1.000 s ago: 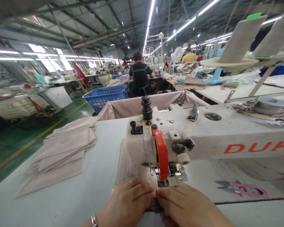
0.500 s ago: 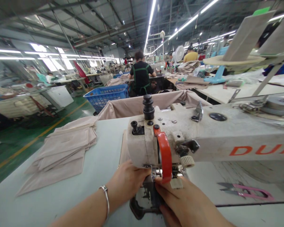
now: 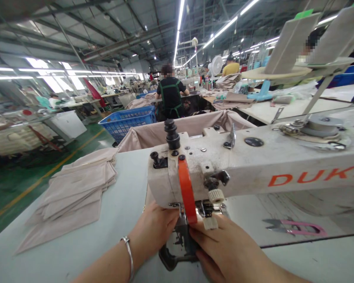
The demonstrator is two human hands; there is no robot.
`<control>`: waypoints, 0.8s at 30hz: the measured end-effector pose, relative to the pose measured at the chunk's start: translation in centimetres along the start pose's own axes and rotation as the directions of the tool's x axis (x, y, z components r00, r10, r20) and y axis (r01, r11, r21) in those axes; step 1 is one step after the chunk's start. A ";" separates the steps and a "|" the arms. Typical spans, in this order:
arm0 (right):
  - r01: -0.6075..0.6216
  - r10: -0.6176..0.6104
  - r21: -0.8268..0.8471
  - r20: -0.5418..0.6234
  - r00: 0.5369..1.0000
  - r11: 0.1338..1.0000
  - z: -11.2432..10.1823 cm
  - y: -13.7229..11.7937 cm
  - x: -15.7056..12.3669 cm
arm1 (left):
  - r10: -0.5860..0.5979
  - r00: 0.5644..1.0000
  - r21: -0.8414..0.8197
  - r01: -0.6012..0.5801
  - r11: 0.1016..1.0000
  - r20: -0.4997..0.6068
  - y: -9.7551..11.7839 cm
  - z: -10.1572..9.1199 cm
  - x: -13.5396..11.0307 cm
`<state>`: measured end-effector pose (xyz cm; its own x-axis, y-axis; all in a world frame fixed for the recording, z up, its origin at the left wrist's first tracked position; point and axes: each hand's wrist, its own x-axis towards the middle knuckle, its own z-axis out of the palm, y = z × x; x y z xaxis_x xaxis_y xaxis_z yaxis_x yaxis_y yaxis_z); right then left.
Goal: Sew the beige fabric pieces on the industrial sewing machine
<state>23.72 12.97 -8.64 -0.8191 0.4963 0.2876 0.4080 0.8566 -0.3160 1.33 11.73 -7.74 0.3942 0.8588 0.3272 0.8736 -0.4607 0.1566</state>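
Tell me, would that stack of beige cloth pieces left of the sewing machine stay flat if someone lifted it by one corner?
Probably not. The stack of beige cloth pieces lies thin, with splayed, uneven edges, so it would likely droop and fan apart. It looks light for its spread. On the smooth table it might slide easily when pushed.

A dark metal plate (image 3: 178, 247) lies flat under the sewing-machine head (image 3: 177, 181), between both hands' fingertips, touching them.

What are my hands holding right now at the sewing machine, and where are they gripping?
Both hands, left hand and right hand, are at the dark plate under the needle area; whether either actually grips it cannot be told.
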 end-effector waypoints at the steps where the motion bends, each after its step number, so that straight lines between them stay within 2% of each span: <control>1: -0.003 0.003 0.010 0.008 1.000 1.000 -0.1 0.0 0.0 | -0.010 1.000 0.013 0.010 1.000 0.002 0.1 0.0 -0.1; 5: -0.003 0.002 0.036 0.025 1.000 0.999 0.0 -0.1 0.0 | -0.029 1.000 0.038 0.029 0.999 0.009 0.4 -0.1 -0.2; 9: 0.012 -0.012 0.009 -0.025 1.000 1.000 0.2 0.1 -0.1 | -0.055 0.998 0.016 0.055 0.998 0.025 1.3 -0.8 0.0; 13: 0.039 -0.038 0.015 -0.028 0.999 0.999 -0.3 0.4 -0.4 | -0.145 0.983 -0.183 0.164 0.969 0.116 2.8 -2.2 -0.7; 16: 0.047 -0.048 0.041 0.010 0.999 0.998 -0.8 0.4 -0.7 | -0.002 0.994 -0.274 0.032 0.961 0.108 3.3 -2.9 -2.2; 19: 0.059 -0.060 0.037 0.032 0.998 0.998 -1.1 0.4 -0.8 | 0.140 0.981 -0.236 -0.106 0.966 0.133 3.4 -2.7 -4.0; 21: 0.065 -0.066 0.037 0.034 0.997 0.997 -1.0 0.5 -1.0 | 0.132 0.985 -0.171 -0.112 0.979 0.113 3.7 -1.9 -5.1; 24: 0.072 -0.074 0.056 0.036 0.997 0.996 -0.8 0.6 -1.2 | 0.072 0.997 -0.020 -0.072 0.997 0.005 4.9 -0.3 -6.1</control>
<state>25.32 13.03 -8.43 -0.8608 0.4265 0.2777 0.3250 0.8806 -0.3450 3.14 4.20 -8.73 0.4579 0.8243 0.3330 0.8370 -0.5259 0.1510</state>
